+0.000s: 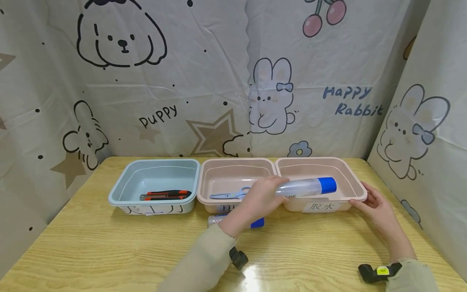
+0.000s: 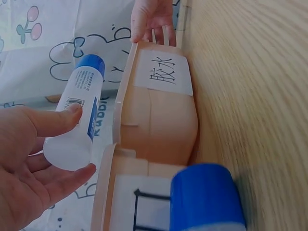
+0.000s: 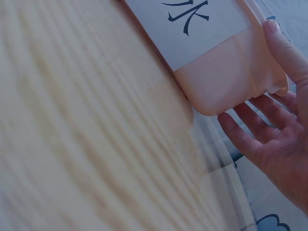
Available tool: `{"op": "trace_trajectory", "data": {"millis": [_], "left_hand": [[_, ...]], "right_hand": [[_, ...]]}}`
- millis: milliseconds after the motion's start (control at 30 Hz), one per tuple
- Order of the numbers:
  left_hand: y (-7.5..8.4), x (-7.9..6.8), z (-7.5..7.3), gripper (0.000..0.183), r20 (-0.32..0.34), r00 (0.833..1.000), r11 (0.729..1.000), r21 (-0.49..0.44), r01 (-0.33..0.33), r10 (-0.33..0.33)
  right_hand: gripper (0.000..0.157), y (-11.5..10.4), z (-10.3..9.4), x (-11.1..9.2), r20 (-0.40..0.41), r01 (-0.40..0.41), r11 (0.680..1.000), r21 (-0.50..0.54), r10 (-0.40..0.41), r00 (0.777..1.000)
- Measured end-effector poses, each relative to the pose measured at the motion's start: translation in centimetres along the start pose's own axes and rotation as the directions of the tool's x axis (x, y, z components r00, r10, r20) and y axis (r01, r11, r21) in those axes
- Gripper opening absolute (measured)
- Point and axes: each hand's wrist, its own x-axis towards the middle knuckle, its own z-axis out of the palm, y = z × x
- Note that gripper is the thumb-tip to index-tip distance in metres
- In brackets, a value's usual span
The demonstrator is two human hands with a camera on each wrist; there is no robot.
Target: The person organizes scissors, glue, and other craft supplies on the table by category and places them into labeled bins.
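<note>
My left hand (image 1: 263,196) holds a clear glue bottle (image 1: 300,187) with a blue cap, thumb on one side and fingers on the other. The bottle lies sideways over the front of the right pink bin (image 1: 344,178), its cap pointing right. In the left wrist view the printed label of the glue bottle (image 2: 83,98) shows. My right hand (image 1: 377,209) grips the front right corner of that bin, thumb at the rim and fingers along the side, as the right wrist view also shows. A second glue bottle (image 1: 257,223) lies on the table, partly hidden behind my left forearm.
A middle pink bin (image 1: 237,163) holds light blue scissors (image 1: 228,195). To its left, a blue bin (image 1: 162,164) contains black and red utility knives (image 1: 166,195). All three bins stand in a row on the wooden table (image 1: 120,247), with printed cloth behind and at the sides.
</note>
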Motion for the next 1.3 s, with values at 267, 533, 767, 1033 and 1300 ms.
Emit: {"op": "trace_trajectory", "data": {"millis": [267, 533, 767, 1033, 1300], "left_hand": [[0.8, 2.7, 1.3, 0.049, 0.031, 0.998, 0.998, -0.022, 0.062, -0.062], [0.9, 4.9, 2.8, 0.048, 0.064, 0.998, 1.0, 0.011, 0.021, -0.022], [1.1, 6.2, 4.2, 0.049, 0.086, 0.995, 0.997, 0.051, 0.054, -0.058], [1.3, 6.7, 5.2, 0.046, 0.096, 0.989, 0.993, 0.06, 0.104, -0.109], [1.2, 7.1, 5.8, 0.037, 0.094, 0.983, 0.98, 0.137, 0.143, -0.157]], "right_hand": [[0.071, -0.5, 0.0, -0.1, -0.018, -0.054, 0.992, -0.116, 0.052, 0.998], [0.072, -0.5, -0.1, 0.0, -0.028, -0.077, 0.983, -0.165, 0.074, 0.997], [0.072, -0.3, -0.3, -0.2, -0.024, -0.062, 0.993, -0.104, 0.06, 0.998], [0.07, 0.2, -0.3, 0.0, -0.006, -0.036, 0.996, 0.077, 0.037, 0.999], [0.071, 0.1, -0.1, 0.0, -0.009, -0.044, 0.998, 0.042, 0.044, 0.999]]}}
